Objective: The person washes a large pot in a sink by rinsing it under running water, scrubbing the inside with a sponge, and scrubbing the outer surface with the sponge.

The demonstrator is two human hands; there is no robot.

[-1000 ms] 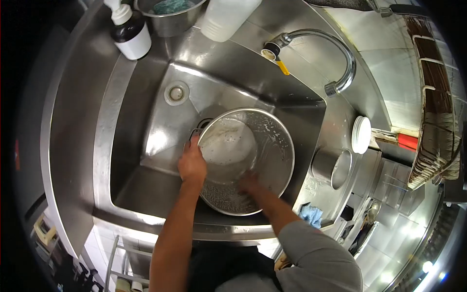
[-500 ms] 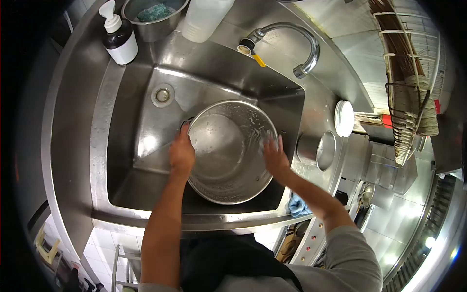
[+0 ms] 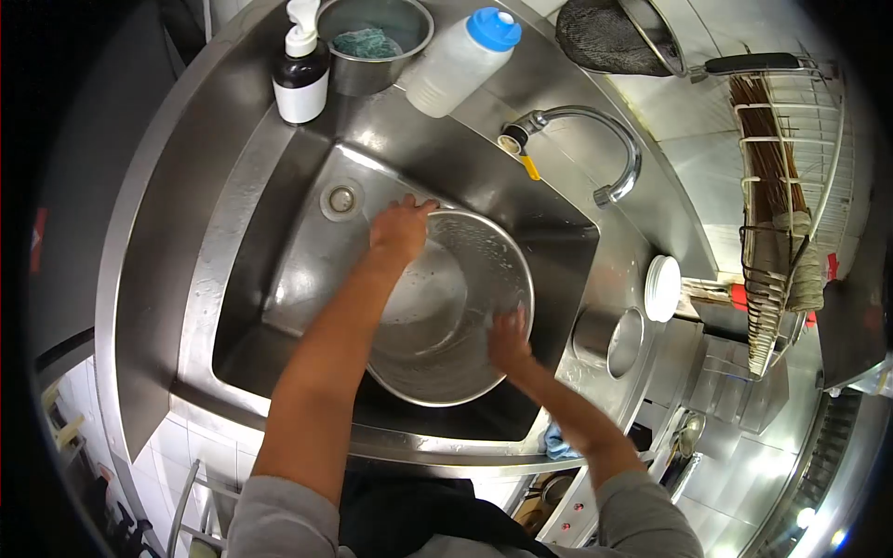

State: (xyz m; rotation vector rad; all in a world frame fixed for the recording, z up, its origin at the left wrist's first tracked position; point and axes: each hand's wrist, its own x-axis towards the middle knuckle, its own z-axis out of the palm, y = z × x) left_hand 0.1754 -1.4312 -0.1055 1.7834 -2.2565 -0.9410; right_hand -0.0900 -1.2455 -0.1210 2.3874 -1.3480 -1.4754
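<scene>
A large round stainless steel pot [image 3: 437, 372] sits tilted in the metal sink, its open mouth facing up, with wet whitish streaks on its inner wall. My left hand [image 3: 400, 230] is closed on the pot's far left rim. Inside the pot, my right hand [image 3: 509, 342] is at the right part of the inner wall. Its fingers are smeared by motion, and whether they hold anything cannot be made out.
The sink's drain [image 3: 341, 199] lies behind the pot. Along the back stand a pump bottle [image 3: 301, 84], a metal bowl [image 3: 363, 76] with a green scouring pad and a blue-capped bottle [image 3: 456, 70]. A faucet [image 3: 619, 177] arches at right, near a small metal pot [image 3: 609, 342].
My left hand has moved along the rim from the left side to the far left. My right hand has shifted down the inner wall. The camera view has shifted too.
</scene>
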